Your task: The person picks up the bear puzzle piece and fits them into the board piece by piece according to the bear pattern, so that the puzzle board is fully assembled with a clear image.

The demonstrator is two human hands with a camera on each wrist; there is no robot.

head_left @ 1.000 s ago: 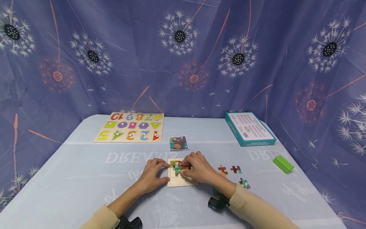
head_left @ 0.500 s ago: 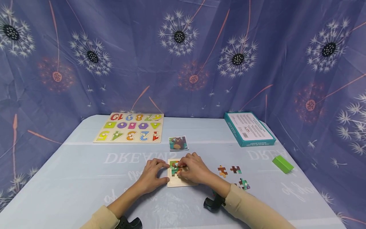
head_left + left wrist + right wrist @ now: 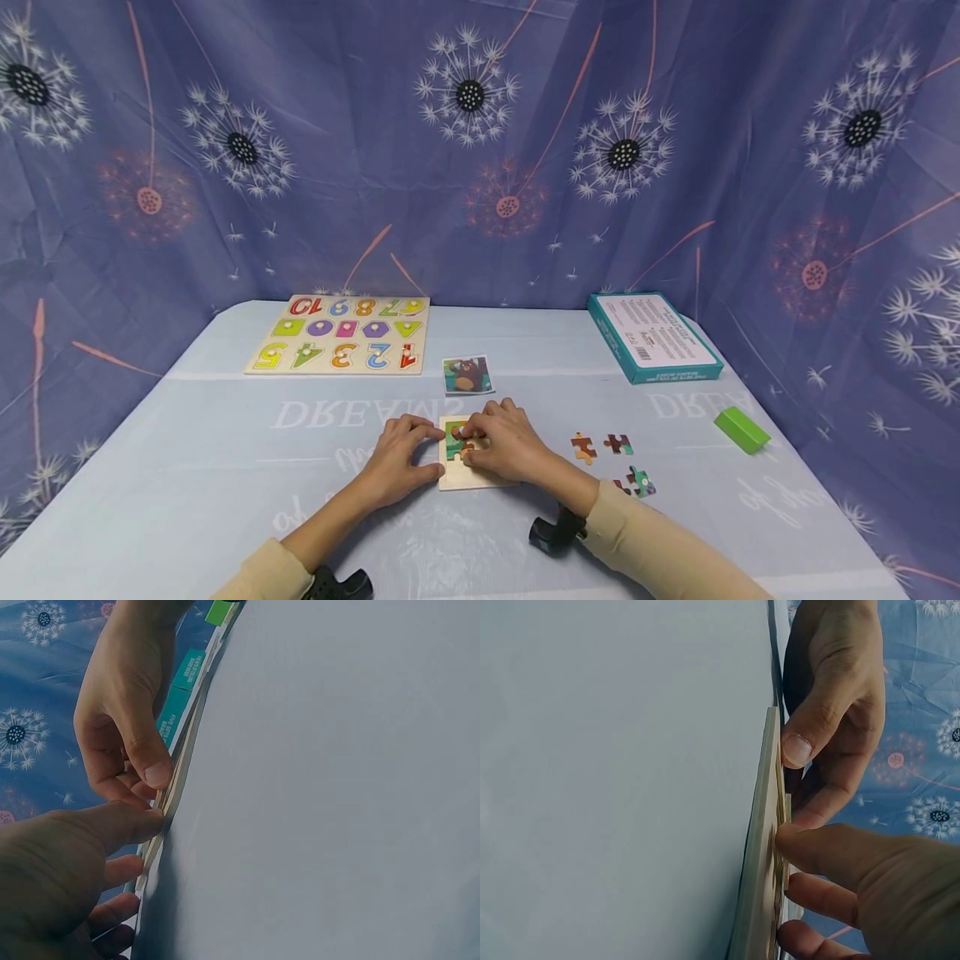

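Observation:
A small wooden puzzle board (image 3: pixel 468 480) lies in front of me, with bear-picture pieces in its upper part. My left hand (image 3: pixel 401 463) rests at the board's left edge, thumb and index fingertips touching it a little apart. Over the board's right side, my right hand (image 3: pixel 514 446) pinches a jigsaw piece (image 3: pixel 467 447) low against the board between thumb and fingers. That hand hides much of the picture. In the right wrist view the board (image 3: pixel 757 877) shows edge-on, with fingertips of both hands at its upper face.
Several loose jigsaw pieces (image 3: pixel 583 448) lie to the right, one partly hidden by my sleeve. Behind the board is a bear picture card (image 3: pixel 468 375). A number-and-shape board (image 3: pixel 341 337) stands back left, a teal box (image 3: pixel 656 337) back right, a green block (image 3: pixel 742 430) far right.
My right hand has shifted slightly left and down with the jigsaw piece, which now sits lower among the other pieces. My left hand stays at the board's edge.

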